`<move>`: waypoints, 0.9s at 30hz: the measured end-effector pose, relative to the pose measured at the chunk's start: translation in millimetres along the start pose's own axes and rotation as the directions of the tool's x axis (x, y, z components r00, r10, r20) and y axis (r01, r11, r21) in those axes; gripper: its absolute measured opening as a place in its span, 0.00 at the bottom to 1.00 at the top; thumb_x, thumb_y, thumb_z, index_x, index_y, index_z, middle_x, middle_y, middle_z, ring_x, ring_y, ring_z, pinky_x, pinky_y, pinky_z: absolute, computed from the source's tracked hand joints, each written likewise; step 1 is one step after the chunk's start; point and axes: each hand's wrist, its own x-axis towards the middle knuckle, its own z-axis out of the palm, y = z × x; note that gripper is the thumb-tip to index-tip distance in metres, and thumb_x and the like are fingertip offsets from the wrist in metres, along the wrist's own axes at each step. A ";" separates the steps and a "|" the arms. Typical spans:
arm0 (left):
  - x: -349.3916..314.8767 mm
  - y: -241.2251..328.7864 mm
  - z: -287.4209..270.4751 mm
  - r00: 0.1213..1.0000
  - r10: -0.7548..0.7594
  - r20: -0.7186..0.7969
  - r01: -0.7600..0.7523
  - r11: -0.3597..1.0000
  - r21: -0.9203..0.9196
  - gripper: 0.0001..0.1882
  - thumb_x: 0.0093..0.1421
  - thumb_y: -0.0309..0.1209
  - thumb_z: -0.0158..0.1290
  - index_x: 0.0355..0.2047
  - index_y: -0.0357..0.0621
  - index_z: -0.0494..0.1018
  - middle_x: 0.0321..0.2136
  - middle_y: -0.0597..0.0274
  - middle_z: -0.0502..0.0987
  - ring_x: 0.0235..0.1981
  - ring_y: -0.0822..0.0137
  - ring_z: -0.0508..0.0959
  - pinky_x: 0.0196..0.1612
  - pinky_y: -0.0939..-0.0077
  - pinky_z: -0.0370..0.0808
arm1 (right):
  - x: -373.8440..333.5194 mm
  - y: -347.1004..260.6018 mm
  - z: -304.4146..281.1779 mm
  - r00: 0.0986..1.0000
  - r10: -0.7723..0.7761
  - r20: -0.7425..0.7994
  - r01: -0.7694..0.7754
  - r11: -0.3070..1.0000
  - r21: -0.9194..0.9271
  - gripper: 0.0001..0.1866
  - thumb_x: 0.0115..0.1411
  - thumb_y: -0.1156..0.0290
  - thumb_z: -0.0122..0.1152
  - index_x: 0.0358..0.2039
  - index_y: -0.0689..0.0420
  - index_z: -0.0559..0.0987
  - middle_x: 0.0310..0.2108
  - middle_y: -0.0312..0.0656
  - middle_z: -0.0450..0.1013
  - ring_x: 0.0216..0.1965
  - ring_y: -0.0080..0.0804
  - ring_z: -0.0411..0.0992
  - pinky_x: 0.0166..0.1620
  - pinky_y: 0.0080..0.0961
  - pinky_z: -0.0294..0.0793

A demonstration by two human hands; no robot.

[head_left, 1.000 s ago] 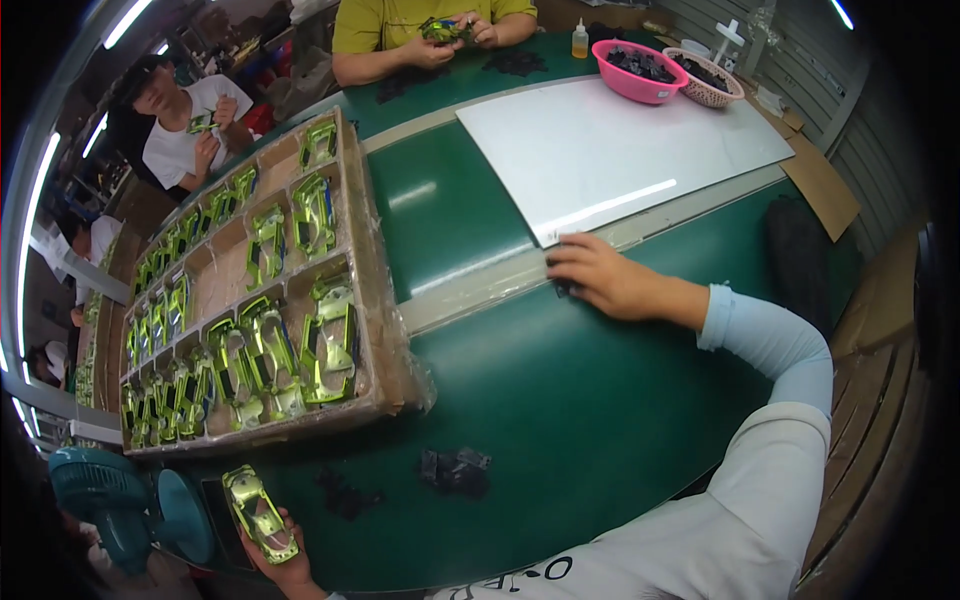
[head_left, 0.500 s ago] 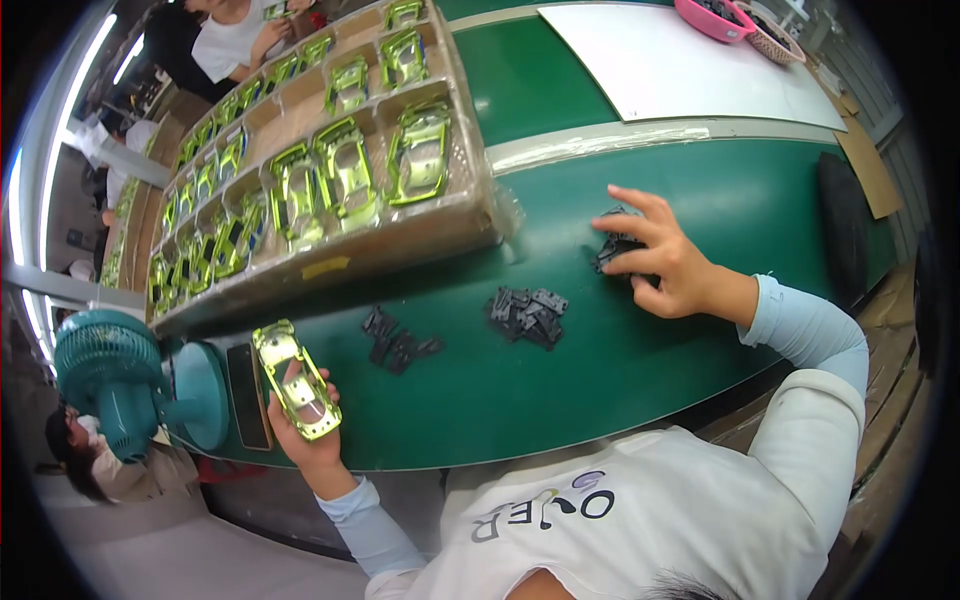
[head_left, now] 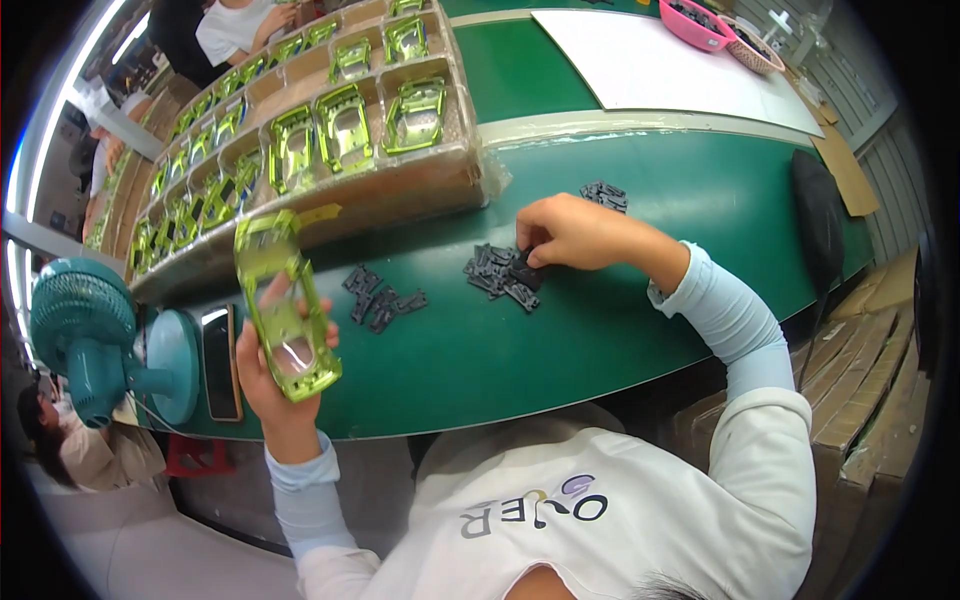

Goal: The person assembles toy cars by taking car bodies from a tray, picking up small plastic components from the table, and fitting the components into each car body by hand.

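My left hand (head_left: 275, 385) is closed around a shiny green toy car body shell (head_left: 262, 262), raised above the table's front left with its window openings showing. My right hand (head_left: 575, 232) reaches over the middle pile of small black plastic parts (head_left: 490, 268). Its thumb and fingers pinch a black plastic part (head_left: 526, 272) at that pile's right side. To the left lies a smaller, looser group of black parts (head_left: 382, 302). Behind my right hand a third pile of black parts (head_left: 604, 194) rests on the green table (head_left: 450, 375).
A divided cardboard box (head_left: 400, 190) of green car shells stands at the back left. Left of my left hand are a phone (head_left: 220, 365) and a teal fan (head_left: 85, 320). A white board (head_left: 680, 75) and a pink basket (head_left: 690, 25) lie far right. Another person sits beyond the box.
My right hand has come left from the far pile to the middle pile and now pinches a black part. My left hand has raised the car shell. The whole view has shifted slightly.
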 end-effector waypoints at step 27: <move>57.5 -94.3 56.1 0.512 -0.673 0.534 0.859 0.398 -0.323 0.32 0.60 0.50 0.32 0.48 0.28 0.60 0.30 0.48 0.72 0.33 0.53 0.74 0.29 0.69 0.74 | -26.2 -62.2 -14.8 0.916 0.043 -0.398 0.220 0.777 0.590 0.07 0.47 0.84 0.57 0.29 0.68 0.73 0.25 0.40 0.73 0.28 0.21 0.72 0.34 0.16 0.72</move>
